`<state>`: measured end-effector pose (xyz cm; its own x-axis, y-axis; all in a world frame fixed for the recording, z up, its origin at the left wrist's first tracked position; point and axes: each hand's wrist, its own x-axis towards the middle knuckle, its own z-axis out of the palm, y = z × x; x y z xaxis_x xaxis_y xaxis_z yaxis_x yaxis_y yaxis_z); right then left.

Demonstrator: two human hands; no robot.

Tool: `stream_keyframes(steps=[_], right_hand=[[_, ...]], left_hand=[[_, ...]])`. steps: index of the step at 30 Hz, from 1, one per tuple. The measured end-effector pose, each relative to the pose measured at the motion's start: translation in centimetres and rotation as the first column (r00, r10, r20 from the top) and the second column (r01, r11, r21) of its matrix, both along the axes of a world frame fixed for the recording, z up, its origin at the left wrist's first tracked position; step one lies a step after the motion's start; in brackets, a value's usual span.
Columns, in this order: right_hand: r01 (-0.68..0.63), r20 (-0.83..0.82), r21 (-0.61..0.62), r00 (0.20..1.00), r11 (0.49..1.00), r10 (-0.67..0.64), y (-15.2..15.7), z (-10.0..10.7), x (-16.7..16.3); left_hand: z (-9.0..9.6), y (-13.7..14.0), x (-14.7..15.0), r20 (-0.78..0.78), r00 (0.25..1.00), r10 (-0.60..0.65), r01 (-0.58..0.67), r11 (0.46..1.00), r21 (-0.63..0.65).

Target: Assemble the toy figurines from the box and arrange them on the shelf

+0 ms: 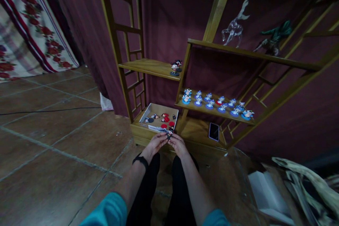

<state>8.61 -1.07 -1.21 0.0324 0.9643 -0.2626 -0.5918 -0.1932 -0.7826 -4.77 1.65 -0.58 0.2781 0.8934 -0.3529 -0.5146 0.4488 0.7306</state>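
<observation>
A small figurine (170,133) with a dark top and dark base is pinched between the fingertips of my left hand (156,142) and my right hand (177,144), low in front of the shelf unit. Just behind my hands, an open cardboard box (144,116) on the bottom shelf holds several loose figurines and round red bases. Two black-haired figurines (174,67) stand at the right end of the left middle shelf (150,66). My fingers partly cover the held figurine.
Several blue-and-white figurines (210,104) line the right shelf (217,110), one with a red base. A phone (214,131) lies below. A clear deer ornament (234,30) and a dark green statue (277,37) stand above. A white box (267,192) rests on the floor at right.
</observation>
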Motion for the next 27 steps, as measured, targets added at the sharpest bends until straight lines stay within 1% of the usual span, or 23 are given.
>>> stream_keyframes(steps=[7,12,15,21,27], right_hand=[[0.055,0.047,-0.008,0.997,0.998,-0.054,0.0,0.4,-0.2],[0.060,0.068,-0.020,0.996,0.998,-0.058,0.0,0.5,-0.3],[0.073,0.072,-0.030,0.995,0.997,-0.070,-0.1,0.6,-0.3],[0.044,0.064,-0.030,0.997,0.999,-0.042,-0.1,0.1,-0.3],[0.017,0.012,0.009,1.000,1.000,-0.017,0.0,-0.4,-0.2]], left_hand=[[-0.1,0.1,0.0,0.000,1.000,-0.006,0.006,1.000,-0.023],[-0.3,0.2,-0.1,0.002,0.999,-0.044,0.044,0.999,-0.024],[-0.1,0.1,-0.1,0.000,0.998,-0.066,0.066,0.998,-0.025],[0.9,-0.3,0.1,-0.025,1.000,-0.015,0.014,0.999,-0.049],[1.0,-0.2,0.1,-0.029,0.999,-0.025,0.023,0.998,-0.057]])
